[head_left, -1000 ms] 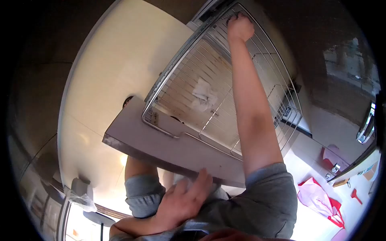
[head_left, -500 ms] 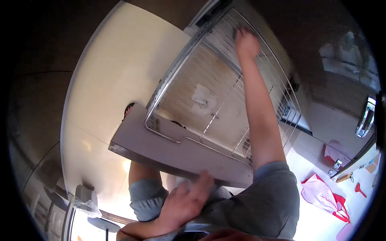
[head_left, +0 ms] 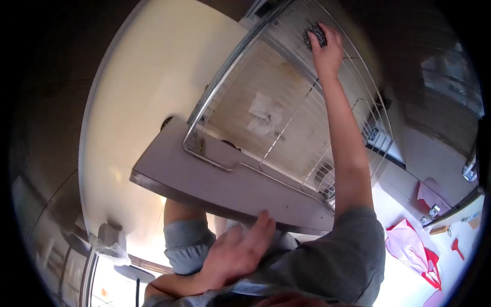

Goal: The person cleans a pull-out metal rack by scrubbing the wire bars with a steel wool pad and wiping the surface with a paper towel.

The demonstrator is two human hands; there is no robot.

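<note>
My right hand (head_left: pixel 328 53) reaches to the far end of a pull-out wire basket (head_left: pixel 286 130), fingers closed round a dark steel wool scrubber (head_left: pixel 314 37). The scrubber lies against the thin metal wires there. My left hand (head_left: pixel 238 250) is low in the view, in front of my body, with its fingers stretched out and nothing visible in it. Just beyond its fingertips runs the edge of the greyish drawer front (head_left: pixel 225 189), which is attached to the basket. Through the wires a crumpled white cloth or paper (head_left: pixel 264 113) shows on a stained surface.
A cream panel (head_left: pixel 148 97) rises left of the basket. Dark glossy cabinet fronts (head_left: pixel 429 102) stand to the right. On the floor at lower right lie a pink and red bag (head_left: pixel 411 248) and a small red tool (head_left: pixel 456 248). Clear plastic (head_left: pixel 110 249) hangs at lower left.
My right hand has shifted slightly right and up along the wires, and the scrubber now shows plainly. The whole view has tilted a little. My left hand stays about where it was.
</note>
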